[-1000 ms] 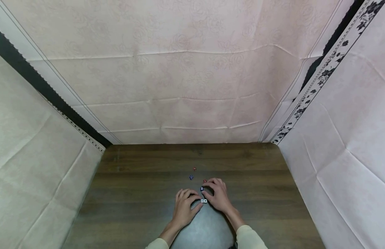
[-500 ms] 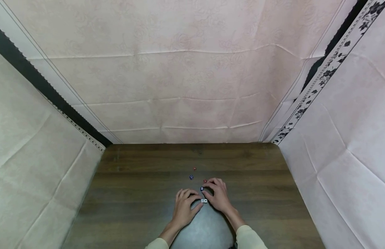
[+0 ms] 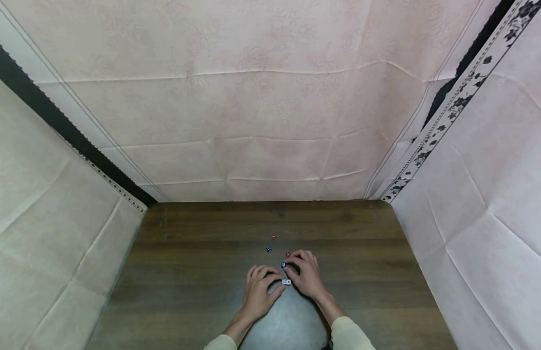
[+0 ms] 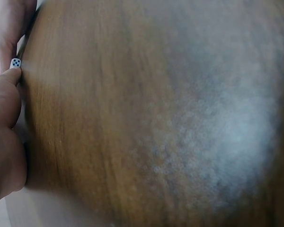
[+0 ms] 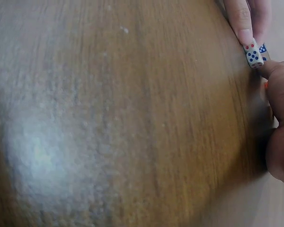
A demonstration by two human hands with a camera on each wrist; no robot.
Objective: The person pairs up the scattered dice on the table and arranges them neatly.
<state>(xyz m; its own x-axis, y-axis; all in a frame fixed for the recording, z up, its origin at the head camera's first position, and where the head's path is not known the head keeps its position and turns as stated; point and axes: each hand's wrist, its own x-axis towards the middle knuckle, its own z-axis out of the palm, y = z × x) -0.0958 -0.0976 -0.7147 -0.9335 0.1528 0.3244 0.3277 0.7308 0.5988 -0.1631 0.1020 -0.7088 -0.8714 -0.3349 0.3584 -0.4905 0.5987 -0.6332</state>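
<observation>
- Nothing shifts noticeably: left hand (image 3: pixel 259 291), right hand (image 3: pixel 307 277) and every die keep the places they have a second earlier.
- Two white dice (image 3: pixel 289 282) sit side by side on the table (image 3: pixel 191 262), touching, in front of the person and between the hands.
- Their faces are white with dark pips from above; the right wrist view shows blue pips on one side and a few red ones near the top (it is hard to tell there where one die ends and the other begins).
- Left hand has thumb and index finger close together, pinching the white dice at their left end, with its other fingers bent alongside.
- Right hand pinches a dark blue die (image 3: pixel 283 265) between thumb and index finger, just beyond the white dice; that die is small, with pale pips.
- Near red die (image 3: pixel 288 254) lies by the right hand's fingers, partly hidden.
- Loose blue die (image 3: pixel 268 249), dotted with white, lies farther off on the table and slightly left.
- Far red die (image 3: pixel 273 237) lies beyond it, too small for its pips to be counted.
- Pale sleeves (image 3: pixel 351 333) cover both forearms.
</observation>
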